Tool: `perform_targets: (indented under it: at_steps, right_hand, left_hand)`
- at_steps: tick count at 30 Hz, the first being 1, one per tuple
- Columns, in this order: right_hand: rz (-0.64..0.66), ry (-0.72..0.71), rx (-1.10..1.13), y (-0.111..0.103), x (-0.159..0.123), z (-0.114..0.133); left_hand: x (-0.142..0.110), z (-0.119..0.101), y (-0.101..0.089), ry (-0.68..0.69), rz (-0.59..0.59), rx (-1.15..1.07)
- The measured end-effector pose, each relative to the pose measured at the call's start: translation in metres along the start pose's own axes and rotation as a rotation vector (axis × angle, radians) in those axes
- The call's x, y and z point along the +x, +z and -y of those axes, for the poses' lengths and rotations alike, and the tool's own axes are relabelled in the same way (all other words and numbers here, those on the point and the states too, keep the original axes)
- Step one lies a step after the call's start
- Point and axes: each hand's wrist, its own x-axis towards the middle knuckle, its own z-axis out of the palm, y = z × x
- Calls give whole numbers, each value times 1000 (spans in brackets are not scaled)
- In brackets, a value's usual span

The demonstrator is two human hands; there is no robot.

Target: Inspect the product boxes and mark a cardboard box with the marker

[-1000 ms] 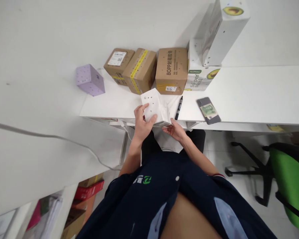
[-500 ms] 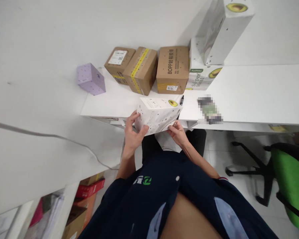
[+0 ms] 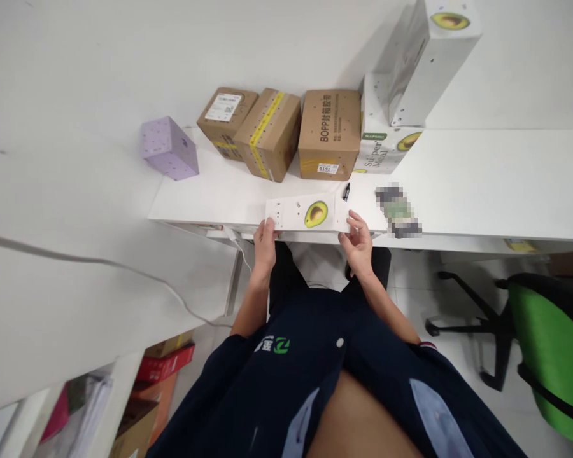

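A long white box with an avocado picture (image 3: 307,215) lies on its side at the front edge of the white desk (image 3: 482,184). My left hand (image 3: 265,245) grips its left end, fingers curled round the corner. My right hand (image 3: 358,242) holds its right end, thumb and fingers closed on it. A black pen (image 3: 346,191) lies just behind the box's right end.
Three brown cardboard boxes (image 3: 273,132) stand in a row at the back, with a lilac box (image 3: 169,148) to their left. Two white avocado boxes (image 3: 410,76) are stacked at the right. A blurred flat item (image 3: 398,210) lies on the desk. A green chair (image 3: 549,356) stands at right.
The white box has been turned from upright and tilted in my hands to lying flat on the desk edge, avocado side up. Both hands have shifted to its two ends.
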Motion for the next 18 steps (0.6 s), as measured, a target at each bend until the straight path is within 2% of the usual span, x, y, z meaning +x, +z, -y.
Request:
perform_targets:
  at_steps: [5, 9, 12, 15, 18]
  right_hand:
    - [44, -143, -127, 2, 5, 15]
    - [68, -232, -207, 5, 10, 24]
    - [102, -292, -262, 8, 16, 29]
    - [163, -353, -338, 11, 23, 33]
    - [205, -420, -422, 16, 28, 36]
  left_hand:
    - [11, -5, 13, -196, -76, -283]
    - [15, -1, 16, -345, -120, -360]
    - [15, 4, 17, -446, -109, -365]
    - [13, 9, 17, -483, -72, -354]
    - [12, 14, 14, -442, -36, -304]
